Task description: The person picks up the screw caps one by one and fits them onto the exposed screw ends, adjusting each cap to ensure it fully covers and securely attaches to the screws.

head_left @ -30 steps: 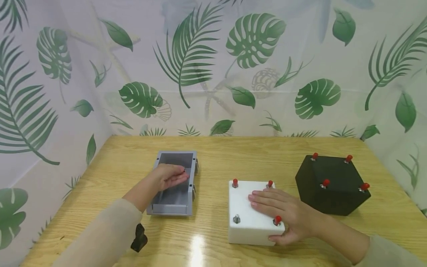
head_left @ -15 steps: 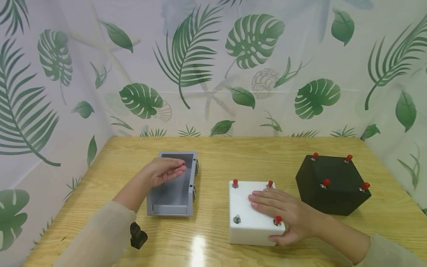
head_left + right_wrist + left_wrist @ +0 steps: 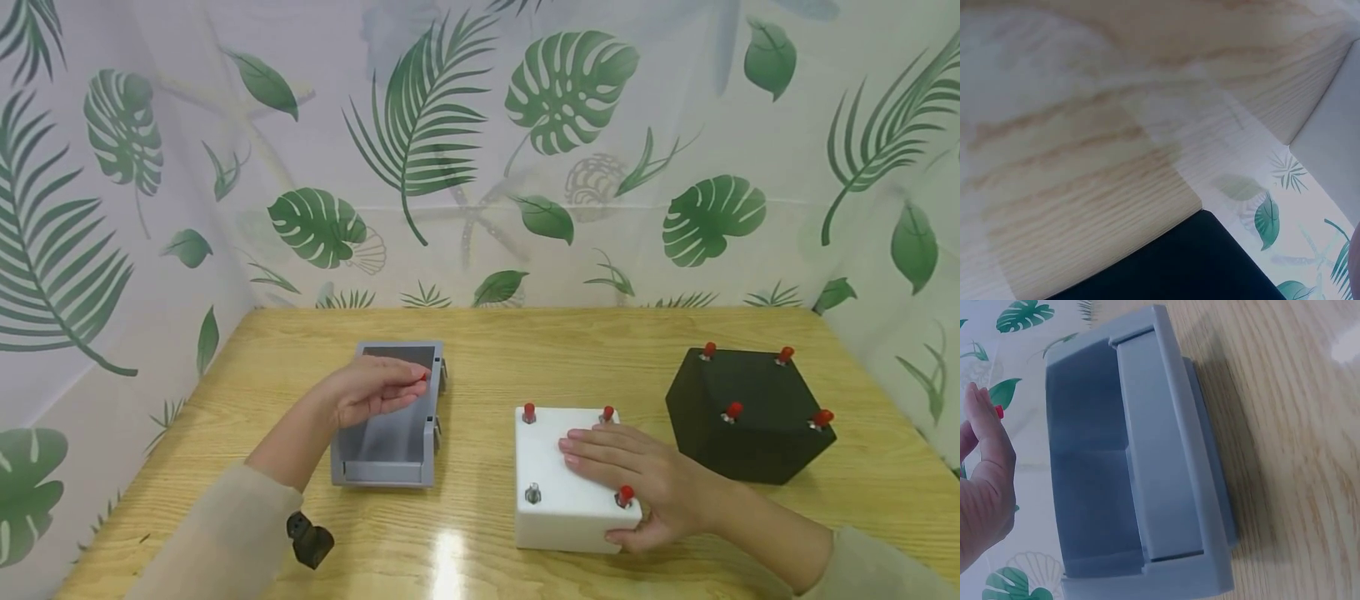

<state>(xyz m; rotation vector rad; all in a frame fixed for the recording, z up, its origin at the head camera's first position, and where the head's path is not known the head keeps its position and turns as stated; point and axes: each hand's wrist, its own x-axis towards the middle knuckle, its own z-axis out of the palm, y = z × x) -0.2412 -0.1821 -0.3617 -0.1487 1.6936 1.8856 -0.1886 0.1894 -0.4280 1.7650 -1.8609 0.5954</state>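
My left hand (image 3: 378, 390) is raised over the grey bin (image 3: 382, 473), pinching a small red cap (image 3: 423, 377) between thumb and fingertips. In the left wrist view, the same red cap (image 3: 999, 412) peeks out past the fingers. My right hand (image 3: 637, 475) rests on a white box (image 3: 547, 450), its straight fingers flat on the top and its thumb against the side near the front corner. Three metal posts on this box wear red caps. The front-left metal post (image 3: 532, 493) is bare.
A black box (image 3: 750, 425) with red-capped posts stands to the right, behind the right forearm. A small black object (image 3: 310, 542) shows beside the left sleeve. The wooden table (image 3: 480, 350) ends at a leaf-patterned cloth (image 3: 450, 267).
My left hand has risen a little from inside the bin, and the red cap now shows at its fingertips. The right hand and white box have stayed in place.
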